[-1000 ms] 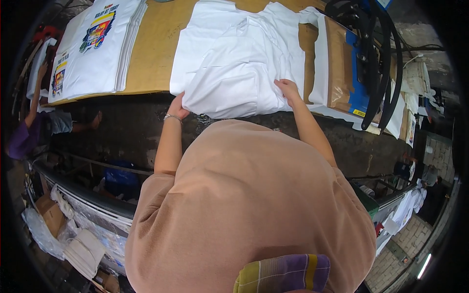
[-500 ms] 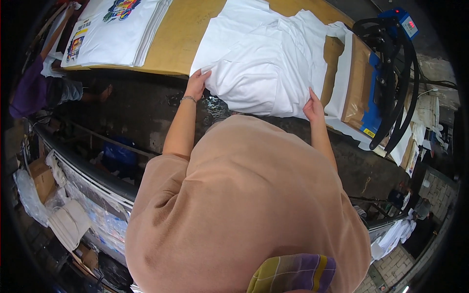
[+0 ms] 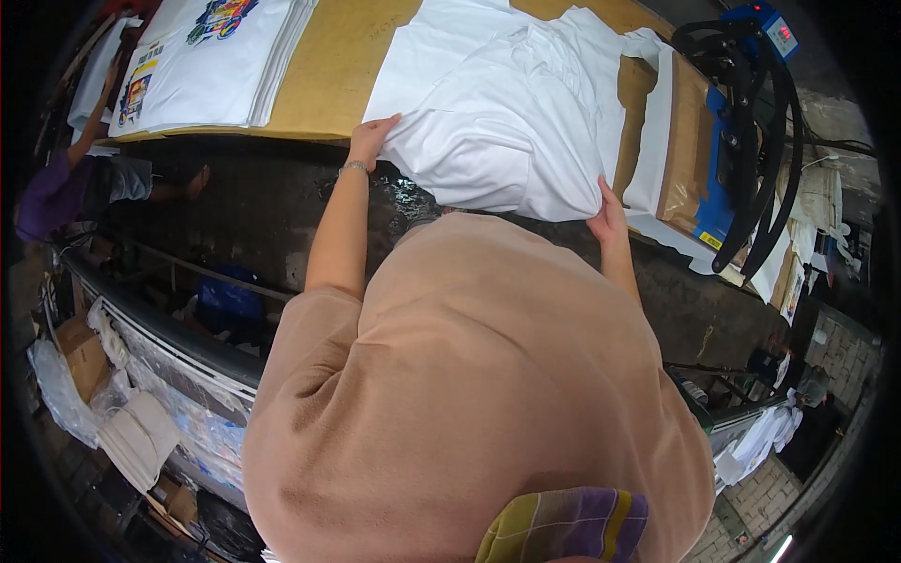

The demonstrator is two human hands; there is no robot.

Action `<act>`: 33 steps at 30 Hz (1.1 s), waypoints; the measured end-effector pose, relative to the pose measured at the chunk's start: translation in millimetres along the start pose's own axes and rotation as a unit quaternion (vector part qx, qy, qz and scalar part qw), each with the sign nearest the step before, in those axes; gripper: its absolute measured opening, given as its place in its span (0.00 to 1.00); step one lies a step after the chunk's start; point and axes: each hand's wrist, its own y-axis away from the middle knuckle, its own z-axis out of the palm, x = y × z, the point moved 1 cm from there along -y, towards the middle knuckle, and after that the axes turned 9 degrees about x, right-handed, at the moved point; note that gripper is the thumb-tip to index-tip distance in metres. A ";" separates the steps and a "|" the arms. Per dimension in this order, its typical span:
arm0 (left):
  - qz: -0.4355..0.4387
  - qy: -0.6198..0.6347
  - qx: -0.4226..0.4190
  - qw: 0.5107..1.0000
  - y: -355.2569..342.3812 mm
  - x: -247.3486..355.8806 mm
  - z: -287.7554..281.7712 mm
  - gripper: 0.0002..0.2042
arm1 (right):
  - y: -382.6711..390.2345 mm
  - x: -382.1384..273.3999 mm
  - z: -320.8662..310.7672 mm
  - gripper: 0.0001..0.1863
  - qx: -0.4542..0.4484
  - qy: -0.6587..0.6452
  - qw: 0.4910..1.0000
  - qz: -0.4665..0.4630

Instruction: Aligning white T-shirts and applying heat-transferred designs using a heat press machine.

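Note:
My left hand [image 3: 373, 140] grips the left edge of a white T-shirt [image 3: 502, 131], thumb and fingers pinched on the cloth near the yellow table's [image 3: 333, 66] front edge. Lower on the other side, my right hand [image 3: 607, 213] holds the shirt's near right corner. The cloth lies crumpled over another flat white layer and sags toward me at the front. A stack of printed white shirts [image 3: 202, 75] lies on the table to the left.
A black-and-blue heat press [image 3: 751, 113] with brown covering [image 3: 687, 141] stands at the right. At the far left, a co-worker in purple [image 3: 52, 197] reaches toward white material. A railing [image 3: 155, 310] with cardboard [image 3: 86, 361] and plastic is at lower left; the dark floor shows below the table.
My right hand has moved right and toward me, pulling the shirt's corner outward. My left hand has shifted up along the left edge. The view has turned slightly, tilting the table.

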 end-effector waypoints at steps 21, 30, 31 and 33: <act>0.217 -0.286 -0.006 0.933 -30.9 7.6 9.4 0.15 | 43.9 -25.6 3.2 0.16 0.012 0.148 0.981 -0.122; -0.074 -0.093 -0.294 0.949 13.2 17.8 -41.9 0.12 | 96.4 -80.6 4.5 0.15 -0.039 0.199 0.947 -0.249; -0.095 -0.115 -0.305 0.941 21.3 23.4 -49.1 0.13 | 103.7 -82.5 2.8 0.14 -0.051 0.191 0.949 -0.246; -0.070 -0.075 -0.331 0.938 39.8 36.3 -60.0 0.13 | 112.0 -89.3 1.7 0.14 -0.024 0.199 0.952 -0.230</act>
